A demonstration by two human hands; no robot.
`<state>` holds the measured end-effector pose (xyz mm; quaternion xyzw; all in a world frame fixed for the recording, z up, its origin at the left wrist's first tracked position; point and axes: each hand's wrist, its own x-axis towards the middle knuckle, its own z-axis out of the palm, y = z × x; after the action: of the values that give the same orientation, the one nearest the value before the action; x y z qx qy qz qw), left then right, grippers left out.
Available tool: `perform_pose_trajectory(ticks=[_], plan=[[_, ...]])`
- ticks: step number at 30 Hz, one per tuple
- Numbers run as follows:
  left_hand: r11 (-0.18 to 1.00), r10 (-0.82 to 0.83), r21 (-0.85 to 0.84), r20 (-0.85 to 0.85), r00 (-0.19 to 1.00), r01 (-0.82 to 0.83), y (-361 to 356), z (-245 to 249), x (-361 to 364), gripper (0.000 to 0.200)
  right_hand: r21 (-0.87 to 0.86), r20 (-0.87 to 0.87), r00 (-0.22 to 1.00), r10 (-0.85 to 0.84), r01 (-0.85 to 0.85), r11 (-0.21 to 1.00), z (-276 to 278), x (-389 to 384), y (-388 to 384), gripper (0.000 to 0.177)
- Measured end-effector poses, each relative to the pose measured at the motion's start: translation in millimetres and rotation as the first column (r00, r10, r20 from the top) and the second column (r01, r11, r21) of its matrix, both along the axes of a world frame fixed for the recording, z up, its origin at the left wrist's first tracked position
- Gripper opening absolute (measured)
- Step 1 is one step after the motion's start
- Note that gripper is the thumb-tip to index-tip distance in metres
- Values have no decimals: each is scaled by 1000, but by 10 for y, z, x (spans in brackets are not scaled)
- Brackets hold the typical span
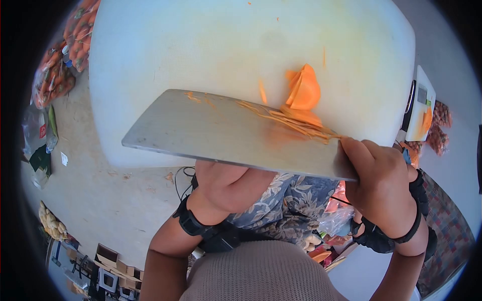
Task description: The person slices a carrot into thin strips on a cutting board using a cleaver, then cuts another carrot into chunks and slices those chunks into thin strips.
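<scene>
A broad cleaver (221, 133) is held by my right hand (379, 175), its fingers wrapped round the handle end. The blade lies tilted across the near side of the white cutting board (165, 55). Thin carrot shreds (291, 123) cling to its upper face. Just beyond the blade, a stack of carrot slices (305, 89) rests on the board, with a loose strip (262, 91) to its left. My left hand (226, 180) is close under the blade's near edge; the cleaver hides its fingers, so what they touch cannot be seen.
Bags of carrots (52, 75) stand on the floor at the left. Beyond the board's right side is another white board (423, 103) with orange pieces on it, beside net bags (441, 113). Cardboard boxes (110, 258) are at lower left.
</scene>
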<state>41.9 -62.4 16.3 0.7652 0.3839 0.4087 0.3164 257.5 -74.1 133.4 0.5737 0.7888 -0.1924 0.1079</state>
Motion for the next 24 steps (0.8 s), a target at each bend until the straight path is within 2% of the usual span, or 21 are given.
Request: perform_pose_trajectory(ticks=[1,3,5,7,11,13,15,17,18,20,22,24], plan=[[1000,-5,4,0,1000,5,8,-8,8,25,4,0,1000,-5,5,1000,-48,22,20,25],[1000,6,21,102,995,-8,51,-47,55,22,10,-90,996,-28,29,1000,-110,65,55,23],[998,14,55,74,997,-18,82,-7,84,21,47,-109,993,-53,58,997,-143,59,67,21],[996,15,88,43,999,-19,82,4,141,20,14,-168,979,-112,116,993,-159,75,114,15],[963,30,265,93,995,-54,130,-78,252,14,-47,-140,969,-202,197,979,-158,26,200,10],[979,32,197,101,994,-51,117,-68,235,19,-7,-186,968,-171,172,985,-197,3,166,7],[978,29,202,74,997,-43,117,-38,202,18,29,-193,973,-129,137,990,-177,14,105,9],[979,39,197,46,998,-48,98,-28,146,17,114,-193,977,-94,117,987,-109,-13,-5,13],[984,41,172,4,999,-41,66,-32,109,17,96,-170,983,-74,91,991,-38,3,-55,26],[989,38,146,-37,999,-33,0,-77,58,18,77,-144,987,-77,88,993,125,0,-148,32],[966,85,252,-138,987,-49,-85,-199,31,26,64,-83,992,-93,99,993,202,19,-250,48],[981,55,192,-114,992,-33,-159,-270,-1,29,112,-53,996,-65,71,991,252,17,-291,46]])
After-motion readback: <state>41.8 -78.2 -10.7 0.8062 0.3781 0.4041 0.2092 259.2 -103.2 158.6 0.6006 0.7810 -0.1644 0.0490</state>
